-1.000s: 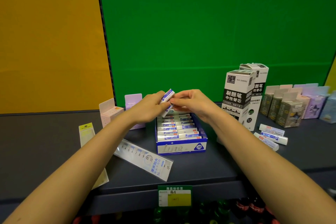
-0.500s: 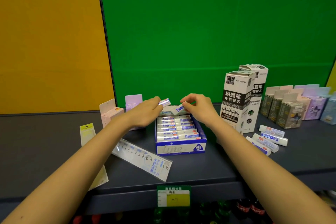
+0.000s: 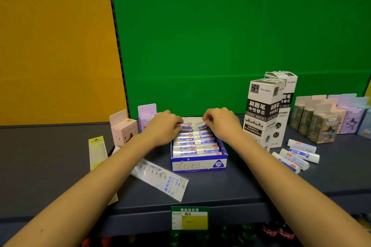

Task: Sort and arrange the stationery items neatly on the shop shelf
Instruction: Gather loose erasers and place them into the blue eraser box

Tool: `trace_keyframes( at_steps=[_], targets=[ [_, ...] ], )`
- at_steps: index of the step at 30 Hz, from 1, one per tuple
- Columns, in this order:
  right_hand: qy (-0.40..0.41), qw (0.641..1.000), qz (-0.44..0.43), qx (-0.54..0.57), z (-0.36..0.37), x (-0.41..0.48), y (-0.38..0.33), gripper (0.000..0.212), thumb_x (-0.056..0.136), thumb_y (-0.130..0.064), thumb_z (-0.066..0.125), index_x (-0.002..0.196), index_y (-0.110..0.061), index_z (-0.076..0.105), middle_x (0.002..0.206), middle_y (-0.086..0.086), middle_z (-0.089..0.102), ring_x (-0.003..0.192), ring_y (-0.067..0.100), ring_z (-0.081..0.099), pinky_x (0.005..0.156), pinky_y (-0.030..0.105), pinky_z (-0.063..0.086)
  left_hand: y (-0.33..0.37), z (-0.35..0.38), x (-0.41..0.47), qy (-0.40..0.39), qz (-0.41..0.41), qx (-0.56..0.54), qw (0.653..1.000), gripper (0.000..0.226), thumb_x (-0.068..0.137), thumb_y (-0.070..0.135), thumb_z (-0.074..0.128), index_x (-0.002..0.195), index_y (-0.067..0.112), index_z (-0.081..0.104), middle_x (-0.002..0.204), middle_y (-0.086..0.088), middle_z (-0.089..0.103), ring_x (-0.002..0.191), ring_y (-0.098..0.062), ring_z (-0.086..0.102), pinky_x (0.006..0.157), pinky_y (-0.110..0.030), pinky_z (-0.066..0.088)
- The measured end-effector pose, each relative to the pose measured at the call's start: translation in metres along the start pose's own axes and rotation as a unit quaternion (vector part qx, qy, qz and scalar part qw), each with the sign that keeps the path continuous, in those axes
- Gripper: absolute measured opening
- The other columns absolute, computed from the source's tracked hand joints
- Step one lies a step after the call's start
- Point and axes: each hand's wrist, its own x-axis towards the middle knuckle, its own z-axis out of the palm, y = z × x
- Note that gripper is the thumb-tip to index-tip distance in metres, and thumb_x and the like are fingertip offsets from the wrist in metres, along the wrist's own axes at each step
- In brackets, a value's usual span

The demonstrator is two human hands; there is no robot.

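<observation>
A blue and white eraser box [image 3: 198, 163] marked 2B stands on the dark grey shelf [image 3: 230, 192], filled with rows of white erasers in blue sleeves. My left hand [image 3: 163, 124] pinches one eraser [image 3: 185, 126] at the back row of the box. My right hand [image 3: 221, 121] pinches another eraser [image 3: 201, 126] beside it. Both erasers are down at the level of the box's contents. Three loose erasers [image 3: 297, 155] lie on the shelf to the right.
Two tall black and white refill boxes [image 3: 265, 110] stand right of the eraser box. Small grey, pink and purple boxes [image 3: 329, 118] line the far right. Left are a pink box [image 3: 123, 129], a purple box [image 3: 146, 114], a packaged ruler [image 3: 160, 178] and a yellow-topped packet [image 3: 97, 151].
Both hands have lowered from above the box, each carrying one eraser, and moved slightly apart down to the back row of the box.
</observation>
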Motion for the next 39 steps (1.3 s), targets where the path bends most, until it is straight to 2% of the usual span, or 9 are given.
trace_keyframes(
  at_steps=[5, 17, 21, 25, 29, 32, 34, 37, 39],
  targets=[
    [0.002, 0.995, -0.026, -0.092, 0.001, -0.003, -0.002, 0.023, 0.091, -0.017, 0.051, 0.106, -0.022, 0.066, 0.112, 0.006, 0.067, 0.103, 0.028, 0.061, 0.077, 0.036, 0.050, 0.006, 0.002, 0.001, 0.025, 0.003, 0.034, 0.999, 0.030, 0.091, 0.026, 0.049, 0.111, 0.009, 0.065, 0.108, -0.014, 0.067, 0.102, -0.029, 0.052, 0.082, -0.035, 0.041],
    [0.007, 0.992, -0.053, -0.113, 0.001, -0.006, -0.007, 0.024, 0.091, -0.016, 0.051, 0.106, -0.021, 0.069, 0.110, 0.007, 0.068, 0.099, 0.028, 0.062, 0.077, 0.035, 0.049, 0.010, 0.001, 0.006, 0.025, 0.004, 0.018, 1.000, 0.021, 0.086, 0.017, 0.055, 0.094, 0.009, 0.073, 0.107, -0.009, 0.064, 0.102, -0.028, 0.057, 0.083, -0.040, 0.050],
    [-0.029, 0.992, -0.060, -0.103, -0.002, -0.008, -0.011, 0.029, 0.091, -0.011, 0.048, 0.113, -0.016, 0.066, 0.114, 0.012, 0.064, 0.103, 0.032, 0.060, 0.081, 0.037, 0.048, 0.008, 0.002, 0.007, -0.002, 0.013, 0.016, 1.000, 0.025, 0.088, 0.021, 0.050, 0.090, 0.008, 0.072, 0.103, -0.009, 0.068, 0.095, -0.027, 0.060, 0.077, -0.036, 0.050],
    [-0.111, 0.983, -0.081, -0.126, -0.001, -0.011, -0.012, 0.034, 0.093, -0.013, 0.038, 0.124, -0.011, 0.052, 0.122, 0.017, 0.056, 0.111, 0.035, 0.053, 0.083, 0.040, 0.045, 0.003, 0.006, 0.004, -0.055, 0.008, 0.006, 0.998, 0.026, 0.092, 0.025, 0.041, 0.094, 0.007, 0.059, 0.102, -0.014, 0.067, 0.086, -0.028, 0.058, 0.069, -0.033, 0.044],
    [-0.164, 0.973, -0.085, -0.139, 0.002, -0.009, -0.010, 0.033, 0.095, -0.022, 0.036, 0.124, -0.012, 0.047, 0.130, 0.014, 0.053, 0.115, 0.034, 0.051, 0.086, 0.042, 0.044, 0.000, 0.006, 0.005, -0.144, 0.011, 0.001, 0.989, 0.032, 0.096, 0.031, 0.034, 0.108, 0.008, 0.052, 0.125, -0.013, 0.056, 0.107, -0.031, 0.055, 0.087, -0.038, 0.043],
    [-0.182, 0.969, -0.081, -0.148, 0.005, -0.008, -0.009, 0.036, 0.095, -0.025, 0.033, 0.127, -0.012, 0.043, 0.134, 0.013, 0.049, 0.118, 0.034, 0.049, 0.090, 0.043, 0.042, 0.003, 0.003, 0.006, -0.189, 0.021, 0.024, 0.982, 0.040, 0.097, 0.033, 0.029, 0.130, 0.011, 0.040, 0.151, -0.008, 0.032, 0.129, -0.028, 0.042, 0.104, -0.036, 0.034],
    [-0.189, 0.968, -0.077, -0.142, 0.006, -0.008, -0.008, 0.036, 0.095, -0.026, 0.032, 0.127, -0.012, 0.041, 0.136, 0.013, 0.047, 0.120, 0.035, 0.048, 0.092, 0.044, 0.041, 0.004, 0.002, 0.008, -0.197, 0.021, 0.040, 0.979, 0.045, 0.098, 0.034, 0.027, 0.137, 0.013, 0.034, 0.155, -0.006, 0.022, 0.136, -0.027, 0.035, 0.110, -0.036, 0.030],
    [-0.206, 0.969, -0.077, -0.110, 0.001, -0.010, -0.010, 0.034, 0.095, -0.021, 0.032, 0.125, -0.011, 0.044, 0.136, 0.013, 0.047, 0.119, 0.033, 0.047, 0.090, 0.041, 0.040, 0.003, 0.001, 0.007, -0.207, 0.020, 0.047, 0.977, 0.046, 0.098, 0.036, 0.027, 0.136, 0.013, 0.034, 0.155, -0.007, 0.024, 0.135, -0.027, 0.036, 0.110, -0.037, 0.031],
    [-0.201, 0.974, -0.069, -0.080, -0.006, -0.019, -0.012, 0.033, 0.094, -0.016, 0.033, 0.123, -0.011, 0.047, 0.131, 0.014, 0.051, 0.115, 0.033, 0.050, 0.087, 0.037, 0.042, 0.004, -0.001, 0.001, -0.178, 0.021, 0.030, 0.983, 0.042, 0.097, 0.037, 0.029, 0.129, 0.012, 0.043, 0.148, -0.010, 0.037, 0.127, -0.028, 0.044, 0.104, -0.038, 0.037]
  ],
)
